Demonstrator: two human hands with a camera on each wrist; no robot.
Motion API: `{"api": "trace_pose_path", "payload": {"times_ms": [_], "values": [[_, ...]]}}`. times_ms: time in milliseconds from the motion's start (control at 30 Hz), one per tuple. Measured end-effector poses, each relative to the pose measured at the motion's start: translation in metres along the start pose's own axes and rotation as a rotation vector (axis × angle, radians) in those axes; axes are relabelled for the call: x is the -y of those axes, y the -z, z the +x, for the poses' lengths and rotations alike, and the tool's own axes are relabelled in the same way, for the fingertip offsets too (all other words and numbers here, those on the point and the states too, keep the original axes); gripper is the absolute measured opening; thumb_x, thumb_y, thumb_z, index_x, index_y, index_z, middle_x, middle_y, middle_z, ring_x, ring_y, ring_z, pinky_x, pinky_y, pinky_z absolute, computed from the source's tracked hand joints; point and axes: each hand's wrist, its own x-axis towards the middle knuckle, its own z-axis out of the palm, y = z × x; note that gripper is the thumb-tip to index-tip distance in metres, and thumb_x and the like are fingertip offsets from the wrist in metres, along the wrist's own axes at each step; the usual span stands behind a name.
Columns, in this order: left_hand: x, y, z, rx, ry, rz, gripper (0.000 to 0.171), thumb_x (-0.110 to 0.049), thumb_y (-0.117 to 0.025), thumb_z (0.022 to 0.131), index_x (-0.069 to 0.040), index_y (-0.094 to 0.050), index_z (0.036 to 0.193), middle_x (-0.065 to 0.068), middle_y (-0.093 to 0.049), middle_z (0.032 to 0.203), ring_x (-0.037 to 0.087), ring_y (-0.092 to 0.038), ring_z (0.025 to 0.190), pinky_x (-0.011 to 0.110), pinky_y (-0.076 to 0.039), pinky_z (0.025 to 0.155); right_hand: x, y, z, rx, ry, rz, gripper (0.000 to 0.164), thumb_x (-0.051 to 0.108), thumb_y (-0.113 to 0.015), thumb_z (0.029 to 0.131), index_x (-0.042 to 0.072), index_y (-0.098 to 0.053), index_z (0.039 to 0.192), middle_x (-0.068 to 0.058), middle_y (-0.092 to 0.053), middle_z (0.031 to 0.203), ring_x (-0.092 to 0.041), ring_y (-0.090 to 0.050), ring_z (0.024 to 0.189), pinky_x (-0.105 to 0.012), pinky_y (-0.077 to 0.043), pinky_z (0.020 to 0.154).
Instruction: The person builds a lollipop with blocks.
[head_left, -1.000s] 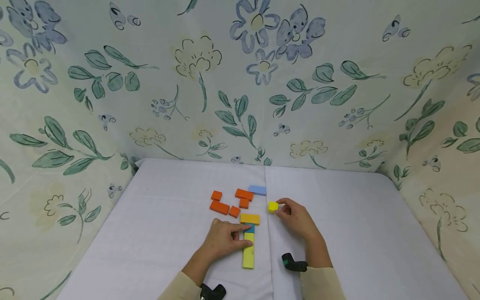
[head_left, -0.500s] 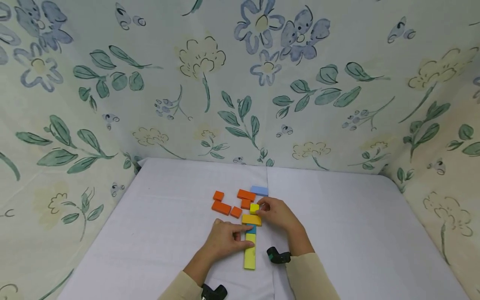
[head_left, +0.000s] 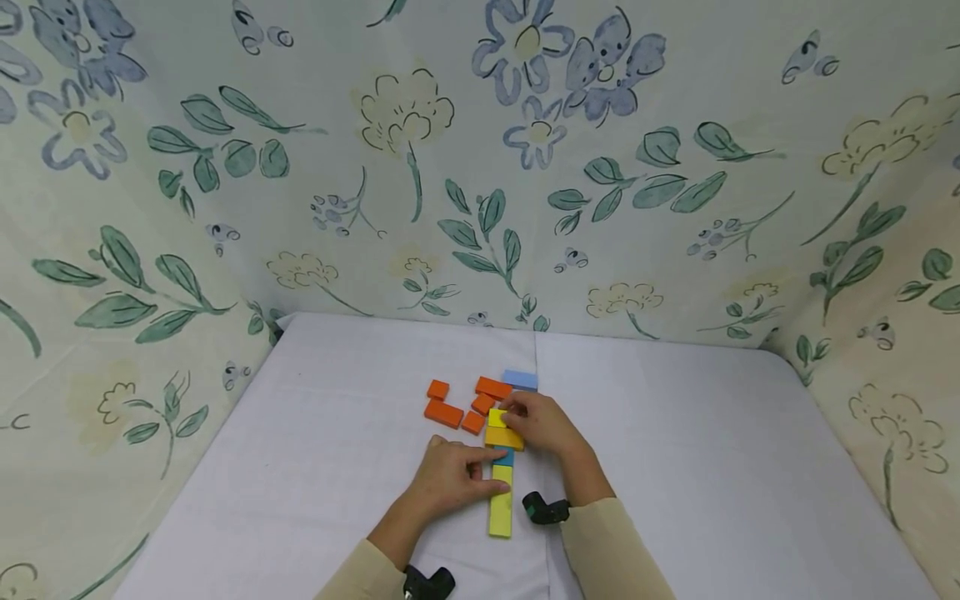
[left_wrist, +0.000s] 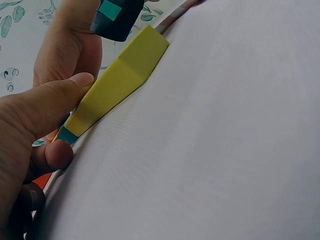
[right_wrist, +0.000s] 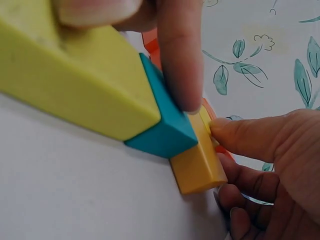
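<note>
My left hand rests over a line of wooden blocks, its index fingertip on the small teal block and its thumb on the long yellow-green block. A yellow-orange block lies crosswise against the teal block's far end. Just beyond it is a small yellow cube, which my right hand pinches between thumb and fingers. Seen from the right wrist, most of that cube hides behind the yellow-orange block and my thumb. The left wrist view shows the yellow-green block lying under my left thumb.
Several orange blocks, among them a long orange block and another orange block, lie beyond the line to the left. A light-blue block is farthest back. White cloth covers the table, with a flowered cloth behind.
My right hand has carried the yellow cube leftward to the far side of the yellow-orange block. A small orange block beside it has shifted left and turned. My left hand has stayed put.
</note>
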Motion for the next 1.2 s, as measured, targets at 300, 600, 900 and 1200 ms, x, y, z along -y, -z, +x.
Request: {"api": "trace_pose_path", "payload": {"times_ms": [300, 600, 900, 1200], "values": [[-0.001, 0.001, 0.001, 0.005, -0.003, -0.005, 0.050, -0.062, -0.077, 0.081, -0.039, -0.073, 0.126, -0.020, -0.047, 0.056, -0.003, -0.043, 0.056, 0.030, -0.022, 0.070, 0.002, 0.000, 0.000, 0.007, 0.007, -0.012, 0.014, 0.024, -0.067, 0.099, 0.021, -0.073, 0.111, 0.001, -0.067, 0.094, -0.016, -0.057, 0.079, -0.029, -0.050, 0.072], [-0.001, 0.001, 0.000, 0.005, 0.000, -0.011, 0.050, -0.061, -0.079, 0.081, -0.038, -0.074, 0.125, -0.020, -0.047, 0.056, -0.004, -0.043, 0.055, 0.030, -0.023, 0.070, 0.008, 0.001, 0.004, -0.006, 0.041, -0.026, 0.014, 0.030, -0.068, 0.099, 0.019, -0.073, 0.107, 0.000, -0.063, 0.088, -0.017, -0.056, 0.074, -0.029, -0.048, 0.066], [-0.001, 0.000, 0.000, 0.013, -0.017, -0.034, 0.049, -0.060, -0.079, 0.080, -0.036, -0.075, 0.123, -0.022, -0.048, 0.057, -0.007, -0.044, 0.057, 0.028, -0.023, 0.071, 0.026, -0.003, 0.015, -0.014, 0.078, -0.139, 0.028, 0.040, -0.075, 0.092, 0.013, -0.073, 0.099, 0.001, -0.063, 0.079, -0.016, -0.055, 0.070, -0.028, -0.047, 0.063], [0.000, 0.001, 0.000, -0.004, -0.027, -0.018, 0.048, -0.059, -0.080, 0.080, -0.036, -0.075, 0.122, -0.022, -0.047, 0.056, -0.008, -0.044, 0.057, 0.028, -0.022, 0.070, 0.034, -0.008, 0.021, -0.007, 0.061, -0.219, 0.029, 0.041, -0.079, 0.089, 0.013, -0.074, 0.092, 0.002, -0.065, 0.081, -0.016, -0.057, 0.070, -0.028, -0.047, 0.062]]}}
